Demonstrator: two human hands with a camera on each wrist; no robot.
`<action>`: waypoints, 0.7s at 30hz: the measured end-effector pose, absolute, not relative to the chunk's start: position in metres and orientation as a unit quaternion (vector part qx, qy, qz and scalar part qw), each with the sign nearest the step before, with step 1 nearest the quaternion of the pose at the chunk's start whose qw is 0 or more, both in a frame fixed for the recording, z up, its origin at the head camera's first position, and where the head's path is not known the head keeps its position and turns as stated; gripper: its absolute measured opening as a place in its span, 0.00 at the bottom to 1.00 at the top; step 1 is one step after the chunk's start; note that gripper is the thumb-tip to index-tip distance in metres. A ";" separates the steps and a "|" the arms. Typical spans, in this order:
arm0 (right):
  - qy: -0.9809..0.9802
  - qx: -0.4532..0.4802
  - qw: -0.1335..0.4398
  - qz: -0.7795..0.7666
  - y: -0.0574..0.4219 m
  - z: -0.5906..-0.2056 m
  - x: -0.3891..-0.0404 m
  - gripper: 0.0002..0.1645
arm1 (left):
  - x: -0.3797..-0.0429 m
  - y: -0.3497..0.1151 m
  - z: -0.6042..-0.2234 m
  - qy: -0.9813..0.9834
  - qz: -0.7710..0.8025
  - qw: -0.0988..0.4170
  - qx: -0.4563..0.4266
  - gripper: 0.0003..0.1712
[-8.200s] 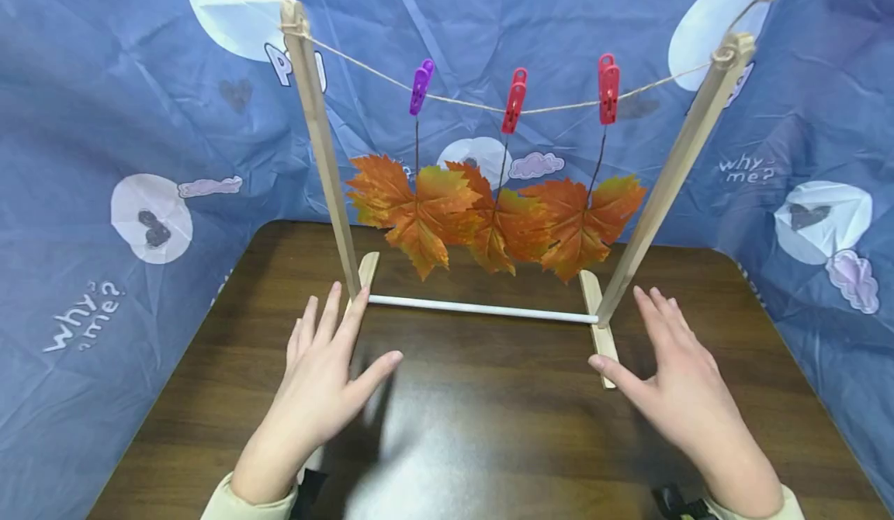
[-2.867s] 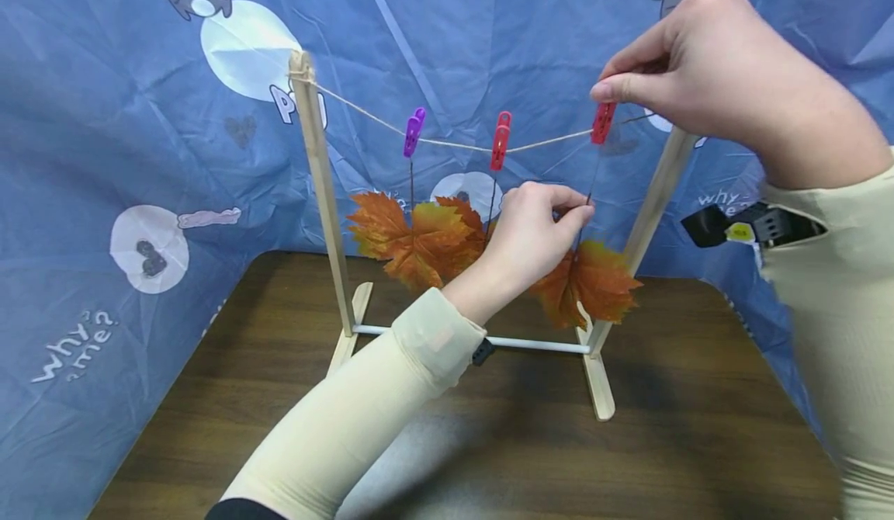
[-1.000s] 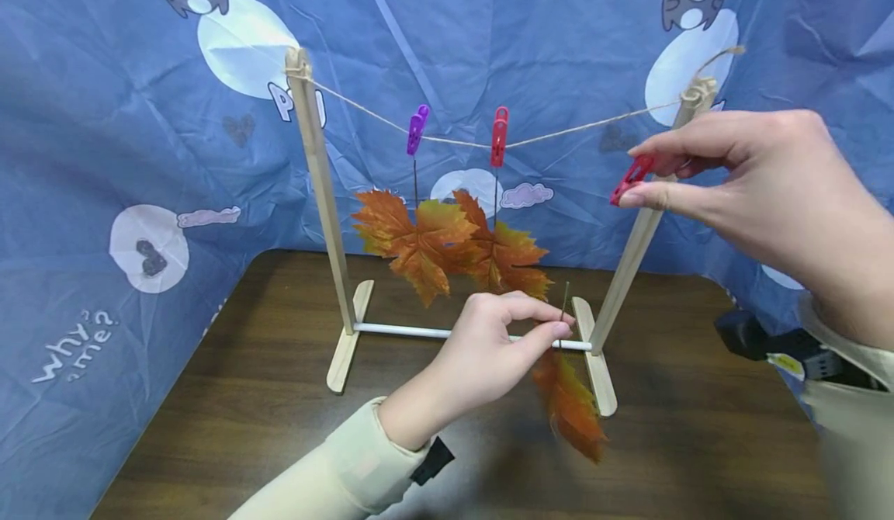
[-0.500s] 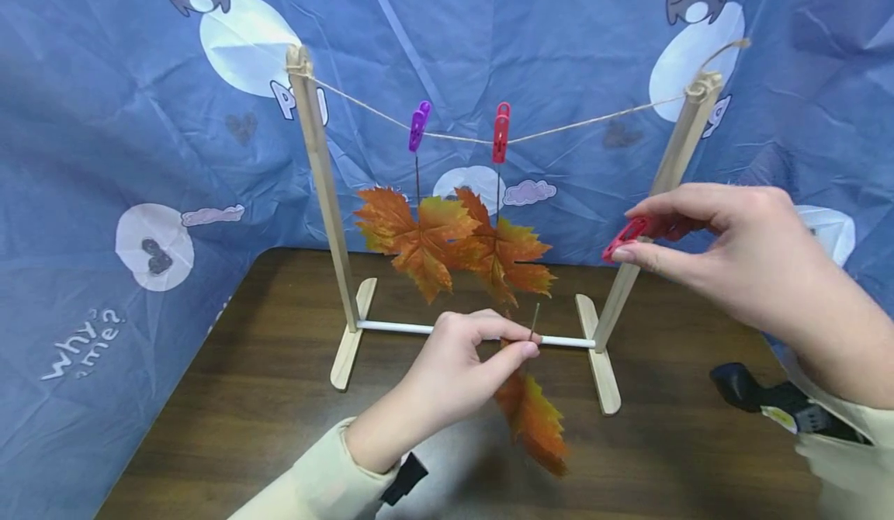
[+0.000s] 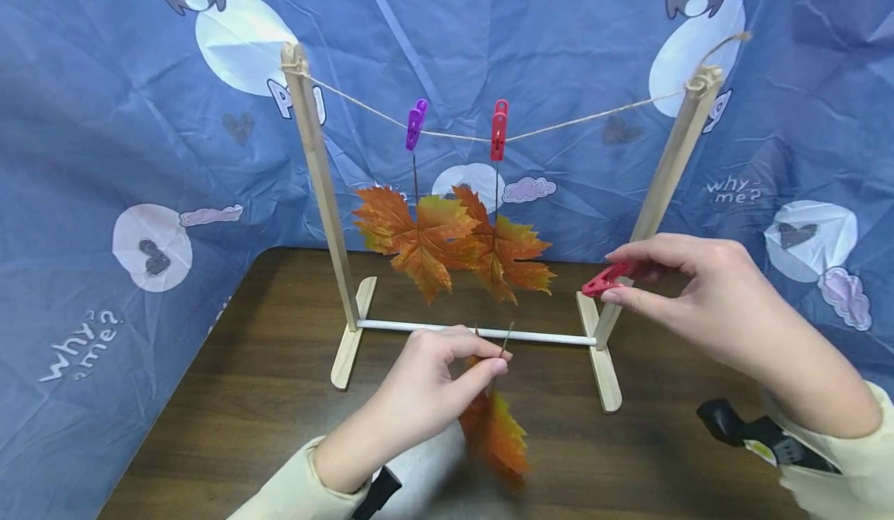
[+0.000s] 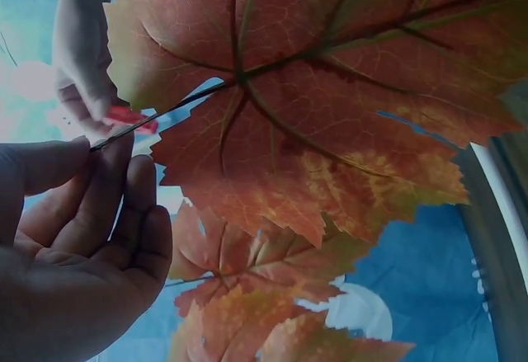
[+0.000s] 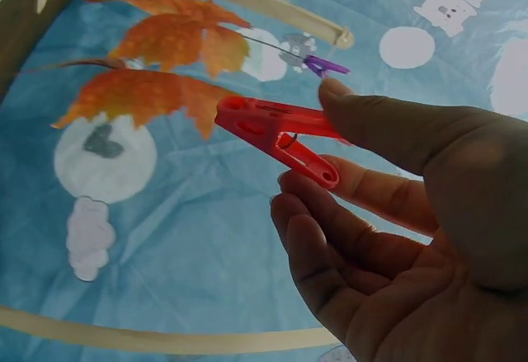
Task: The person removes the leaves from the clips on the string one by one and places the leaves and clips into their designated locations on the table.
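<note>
My left hand (image 5: 426, 384) pinches the thin stem of an orange maple leaf (image 5: 497, 438), which hangs below the fingers over the table. The left wrist view shows that leaf (image 6: 330, 90) large, its stem between thumb and forefinger. At the right, my right hand (image 5: 705, 303) pinches a red clothespin (image 5: 604, 279) by its handle ends, beside the rack's right post. Up close in the right wrist view, the clothespin (image 7: 268, 127) has nothing in its tip. Two more maple leaves (image 5: 419, 244) hang from the twine (image 5: 587, 119), one by a purple clothespin (image 5: 416, 125), the other by a red clothespin (image 5: 499, 130).
A wooden rack has a left post (image 5: 316, 171), a right post (image 5: 673, 163) and a white crossbar (image 5: 482, 334) low between its feet. It stands on a dark wooden table (image 5: 230, 411). Blue printed cloth (image 5: 573, 23) hangs behind and at both sides.
The right-hand leaf and its red clothespin have come off the twine. Lately my left hand has carried the leaf down and left, while my right hand has lowered the clothespin.
</note>
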State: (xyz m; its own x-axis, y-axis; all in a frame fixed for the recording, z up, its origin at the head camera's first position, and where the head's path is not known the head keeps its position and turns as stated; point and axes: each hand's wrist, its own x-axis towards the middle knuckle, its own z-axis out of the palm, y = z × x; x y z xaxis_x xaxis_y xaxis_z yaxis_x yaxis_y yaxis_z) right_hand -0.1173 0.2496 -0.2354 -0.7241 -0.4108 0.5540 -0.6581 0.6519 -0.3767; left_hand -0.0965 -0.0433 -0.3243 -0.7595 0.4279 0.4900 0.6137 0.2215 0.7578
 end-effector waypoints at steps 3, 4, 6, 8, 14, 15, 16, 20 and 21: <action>-0.890 0.294 0.208 0.281 0.250 -0.245 -0.118 0.23 | -0.095 -0.050 -0.325 -0.785 -0.516 0.085 -0.331 0.03; -0.891 0.292 0.203 0.281 0.250 -0.248 -0.118 0.22 | -0.094 -0.052 -0.325 -0.790 -0.510 0.086 -0.329 0.03; -0.894 0.291 0.192 0.281 0.249 -0.255 -0.118 0.21 | -0.093 -0.057 -0.326 -0.797 -0.503 0.083 -0.323 0.03; -0.898 0.291 0.182 0.278 0.247 -0.261 -0.118 0.20 | -0.093 -0.062 -0.329 -0.805 -0.495 0.080 -0.317 0.03; -0.913 0.279 0.146 0.260 0.243 -0.279 -0.118 0.18 | -0.094 -0.075 -0.335 -0.830 -0.464 0.071 -0.303 0.04; -0.914 0.276 0.140 0.263 0.243 -0.281 -0.118 0.18 | -0.094 -0.077 -0.335 -0.833 -0.460 0.065 -0.301 0.04; -0.915 0.274 0.134 0.265 0.243 -0.284 -0.118 0.17 | -0.094 -0.079 -0.336 -0.836 -0.456 0.060 -0.300 0.04; -0.913 0.271 0.124 0.278 0.242 -0.292 -0.121 0.19 | -0.096 -0.086 -0.340 -0.849 -0.436 0.048 -0.296 0.04; -0.911 0.275 0.124 0.281 0.242 -0.294 -0.121 0.20 | -0.097 -0.088 -0.341 -0.852 -0.430 0.048 -0.295 0.04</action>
State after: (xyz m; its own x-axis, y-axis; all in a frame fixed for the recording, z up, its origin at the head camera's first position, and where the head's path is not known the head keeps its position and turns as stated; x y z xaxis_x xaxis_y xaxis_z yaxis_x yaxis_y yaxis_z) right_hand -0.1213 0.2425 -0.2943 -0.8185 -0.4313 0.3794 -0.5700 0.6917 -0.4434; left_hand -0.0969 -0.0878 -0.3412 -0.8220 0.4611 0.3343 0.5429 0.4572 0.7044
